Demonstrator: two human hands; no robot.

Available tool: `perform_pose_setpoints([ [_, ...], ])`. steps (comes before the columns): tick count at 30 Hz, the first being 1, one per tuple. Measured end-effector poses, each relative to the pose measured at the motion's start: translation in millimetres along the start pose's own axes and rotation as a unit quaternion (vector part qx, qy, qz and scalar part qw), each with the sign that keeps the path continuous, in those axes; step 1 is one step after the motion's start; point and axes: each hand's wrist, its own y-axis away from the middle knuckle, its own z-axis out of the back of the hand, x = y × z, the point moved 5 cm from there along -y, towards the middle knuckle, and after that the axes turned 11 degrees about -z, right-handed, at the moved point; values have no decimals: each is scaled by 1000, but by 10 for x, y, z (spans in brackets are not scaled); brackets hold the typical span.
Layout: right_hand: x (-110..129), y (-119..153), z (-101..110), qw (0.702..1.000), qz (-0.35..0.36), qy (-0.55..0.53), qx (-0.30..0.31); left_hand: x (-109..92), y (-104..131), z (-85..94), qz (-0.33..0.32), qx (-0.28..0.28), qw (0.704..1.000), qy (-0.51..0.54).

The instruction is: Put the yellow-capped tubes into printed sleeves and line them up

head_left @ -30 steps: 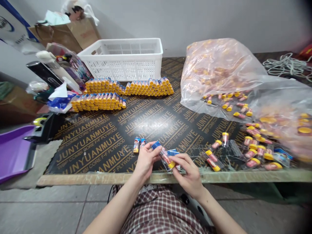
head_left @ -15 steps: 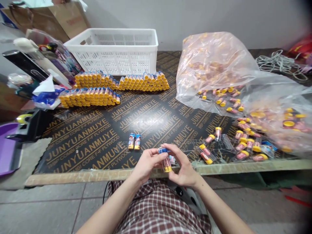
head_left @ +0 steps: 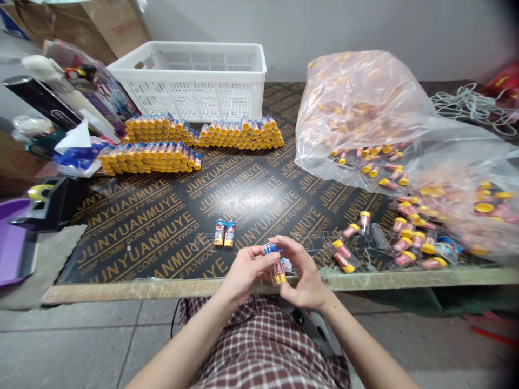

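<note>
A small clear tube (head_left: 278, 271) with a yellow end and a blue upper part is held tilted in front of me, near the table's front edge. My left hand (head_left: 246, 270) is closed on it, thumb and fingers pinching the blue part. The fingertips of my right hand (head_left: 305, 275) rest at the tube's blue end, while its thumb lies by the yellow end. Behind my fingers a small colourful piece (head_left: 286, 265) partly shows; I cannot make out its kind. Two finished-looking blue-labelled tubes (head_left: 224, 233) stand side by side left of my hands.
Stacked yellow-ended tubes (head_left: 150, 158) lie in rows before a white plastic basket (head_left: 194, 81). Right of my hands are loose clear tubes (head_left: 344, 255) with yellow caps, and a large plastic bag (head_left: 365, 97) full of them. A purple dustpan (head_left: 14, 243) sits far left.
The camera view has shifted slightly. Both hands keep nearly the same hold on the tube, with only a small movement of the right fingers at its blue end.
</note>
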Motion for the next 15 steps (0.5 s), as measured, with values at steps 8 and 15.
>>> perform_pose_setpoints([
  [8, -56, -12, 284, 996, -43, 38, -65, -563, -150, 703, -146, -171, 946, -233],
  [15, -273, 83, 831, 937, -88, 286, -180, -965, -247, 1479, -143, -268, 740, -600],
])
